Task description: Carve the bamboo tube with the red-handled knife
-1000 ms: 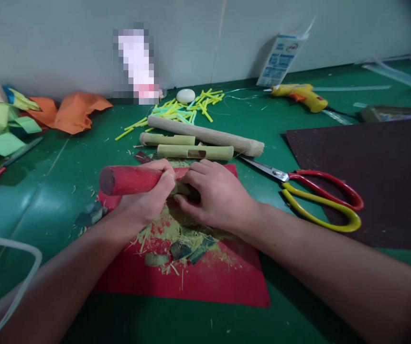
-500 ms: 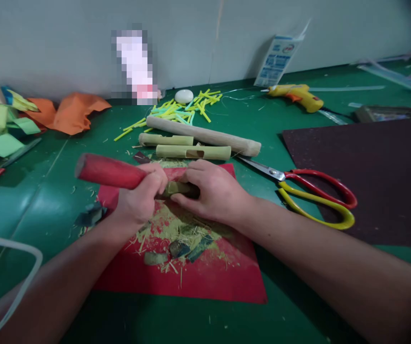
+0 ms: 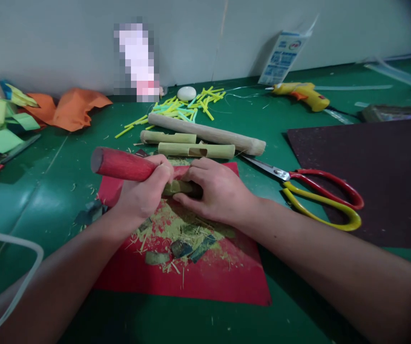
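Since half a second ago the butt of the red handle point(image 3: 126, 165) has swung back rightward, which suggests to-and-fro strokes; the left hand point(image 3: 146, 188) has its fingers closed round it, the right hand point(image 3: 221, 193) curls over a bamboo piece point(image 3: 171, 188) above the red sheet point(image 3: 187, 286); counted: one handle, one held piece, two notched tubes point(image 3: 220, 151), one long stick point(image 3: 205, 130), one pair of scissors point(image 3: 323, 193)

red handle point(image 3: 124, 164): smooth | scissor blades point(image 3: 269, 170): shiny metal | tabletop point(image 3: 33, 193): glossy
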A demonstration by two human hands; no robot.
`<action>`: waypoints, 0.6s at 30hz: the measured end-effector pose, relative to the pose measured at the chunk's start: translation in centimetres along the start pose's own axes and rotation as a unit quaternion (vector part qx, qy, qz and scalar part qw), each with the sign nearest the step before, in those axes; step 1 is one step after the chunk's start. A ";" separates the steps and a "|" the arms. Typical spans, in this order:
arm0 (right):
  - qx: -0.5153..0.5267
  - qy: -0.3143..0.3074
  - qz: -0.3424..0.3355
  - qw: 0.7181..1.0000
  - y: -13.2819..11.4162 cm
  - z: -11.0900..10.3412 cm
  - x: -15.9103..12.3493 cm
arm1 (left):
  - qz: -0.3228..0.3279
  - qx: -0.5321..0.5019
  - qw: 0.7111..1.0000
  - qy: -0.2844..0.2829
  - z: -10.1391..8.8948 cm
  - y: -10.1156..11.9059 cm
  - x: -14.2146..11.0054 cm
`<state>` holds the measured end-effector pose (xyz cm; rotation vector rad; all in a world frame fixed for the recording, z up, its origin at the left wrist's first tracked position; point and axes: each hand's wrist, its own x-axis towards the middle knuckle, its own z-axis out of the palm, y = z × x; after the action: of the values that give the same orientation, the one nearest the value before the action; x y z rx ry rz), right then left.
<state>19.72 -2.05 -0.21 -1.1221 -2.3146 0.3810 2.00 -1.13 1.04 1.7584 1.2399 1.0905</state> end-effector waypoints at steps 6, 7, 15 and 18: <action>-0.006 -0.003 -0.003 1.000 0.0 -0.1 -0.1 | 0.010 0.106 0.994 -0.024 -0.2 0.1 0.0; -0.008 -0.004 -0.004 1.000 0.0 -0.1 -0.1 | 0.009 0.117 0.993 -0.026 -0.2 0.1 0.0; -0.004 -0.004 0.008 1.000 -0.1 -0.2 -0.2 | -0.005 -0.032 0.999 0.028 0.4 0.7 0.3; -0.007 -0.005 0.011 1.000 -0.1 -0.1 -0.1 | -0.014 -0.035 0.999 0.031 0.5 0.8 0.3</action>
<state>19.78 -2.24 -0.08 -1.1544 -2.3187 0.3799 2.77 -1.17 1.67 1.6624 1.2446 1.1670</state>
